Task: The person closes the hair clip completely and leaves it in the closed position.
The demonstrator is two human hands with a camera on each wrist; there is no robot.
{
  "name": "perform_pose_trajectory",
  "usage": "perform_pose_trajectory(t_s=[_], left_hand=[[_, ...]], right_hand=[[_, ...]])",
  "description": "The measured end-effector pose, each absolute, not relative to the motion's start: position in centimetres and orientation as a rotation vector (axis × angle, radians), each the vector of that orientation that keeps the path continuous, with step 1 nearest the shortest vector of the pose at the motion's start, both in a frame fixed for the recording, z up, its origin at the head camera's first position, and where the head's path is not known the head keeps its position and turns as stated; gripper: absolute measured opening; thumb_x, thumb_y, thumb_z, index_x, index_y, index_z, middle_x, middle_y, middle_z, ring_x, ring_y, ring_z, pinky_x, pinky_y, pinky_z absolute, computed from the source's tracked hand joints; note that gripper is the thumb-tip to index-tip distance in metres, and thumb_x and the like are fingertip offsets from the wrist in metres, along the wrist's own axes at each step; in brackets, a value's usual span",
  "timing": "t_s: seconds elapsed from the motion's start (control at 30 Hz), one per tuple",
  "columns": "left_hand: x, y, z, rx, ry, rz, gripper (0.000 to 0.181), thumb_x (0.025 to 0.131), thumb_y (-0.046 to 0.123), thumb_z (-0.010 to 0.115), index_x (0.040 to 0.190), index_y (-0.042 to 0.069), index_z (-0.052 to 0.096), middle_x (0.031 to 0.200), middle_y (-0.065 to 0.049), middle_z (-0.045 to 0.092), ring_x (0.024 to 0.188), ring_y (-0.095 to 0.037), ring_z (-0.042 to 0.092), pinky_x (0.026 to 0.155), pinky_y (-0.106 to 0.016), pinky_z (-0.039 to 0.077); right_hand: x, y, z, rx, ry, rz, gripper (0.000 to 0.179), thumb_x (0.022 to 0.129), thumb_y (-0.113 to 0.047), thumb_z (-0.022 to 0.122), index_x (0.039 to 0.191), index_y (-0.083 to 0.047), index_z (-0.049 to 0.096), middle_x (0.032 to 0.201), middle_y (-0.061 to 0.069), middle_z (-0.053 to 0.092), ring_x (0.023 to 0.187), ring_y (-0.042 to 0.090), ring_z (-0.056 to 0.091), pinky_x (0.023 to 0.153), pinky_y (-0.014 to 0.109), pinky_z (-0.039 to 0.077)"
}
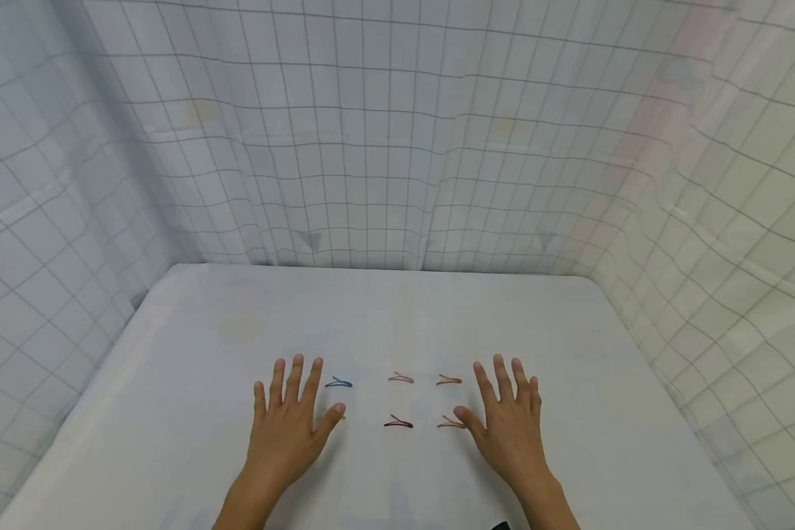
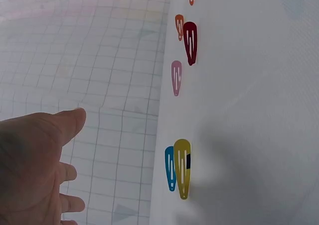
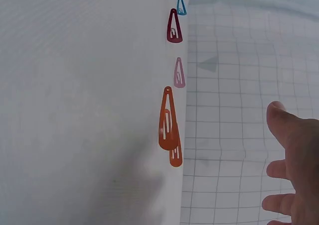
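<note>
Both hands are held over a white table, palms down with fingers spread. My left hand (image 1: 288,430) holds nothing; its thumb overlaps the yellow hair clip (image 2: 182,144) in the head view, and a blue hair clip (image 1: 339,383) lies beside its index finger. Likewise bare, my right hand (image 1: 510,434) has its thumb over the end of the nearer orange hair clip (image 1: 450,425). Another orange hair clip (image 1: 449,381) lies behind that one. Between the hands are a pink hair clip (image 1: 401,379) at the back and a dark red hair clip (image 1: 398,424) in front.
The white tabletop (image 1: 172,331) ends in a straight back edge. White cloth with a dark grid (image 1: 384,147) hangs behind it and along both sides. A small black object (image 1: 500,525) shows at the bottom edge by the right forearm.
</note>
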State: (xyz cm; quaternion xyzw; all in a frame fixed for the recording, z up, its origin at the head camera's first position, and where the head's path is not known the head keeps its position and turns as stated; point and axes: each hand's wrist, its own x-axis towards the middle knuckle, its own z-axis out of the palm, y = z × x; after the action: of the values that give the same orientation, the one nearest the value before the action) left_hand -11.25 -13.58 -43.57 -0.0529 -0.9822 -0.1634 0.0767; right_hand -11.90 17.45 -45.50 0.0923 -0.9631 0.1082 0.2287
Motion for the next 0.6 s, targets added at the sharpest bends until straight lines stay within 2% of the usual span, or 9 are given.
perform_pose_trajectory(t_s=[0.27,0.6], left_hand=[[-12.0,-11.3,-43.6,-0.263,-2.96,-0.473,0.078,0.091,0.06,0.046,0.152,0.02,0.019,0.16,-0.012,0.01,0.148,-0.035,-0.002,0.112,-0.063,0.003],[-12.9,-7.9,-44.0,-0.406,-2.934,-0.449,0.077,0.09,0.058,0.049,0.151,0.02,0.021,0.159,-0.011,0.014,0.148,-0.034,0.001,0.114,-0.06,0.005]], right_hand=[[-11.7,18.1,-45.9,0.227,-2.673,0.343,0.075,0.081,-0.05,0.067,0.143,-0.016,0.042,0.151,0.018,0.034,0.14,0.043,0.021,0.108,0.062,0.015],[-11.6,18.9,-46.1,0.242,-2.659,0.412,0.075,0.081,-0.047,0.069,0.143,-0.015,0.041,0.149,0.017,0.037,0.14,0.04,0.024,0.109,0.06,0.016]])
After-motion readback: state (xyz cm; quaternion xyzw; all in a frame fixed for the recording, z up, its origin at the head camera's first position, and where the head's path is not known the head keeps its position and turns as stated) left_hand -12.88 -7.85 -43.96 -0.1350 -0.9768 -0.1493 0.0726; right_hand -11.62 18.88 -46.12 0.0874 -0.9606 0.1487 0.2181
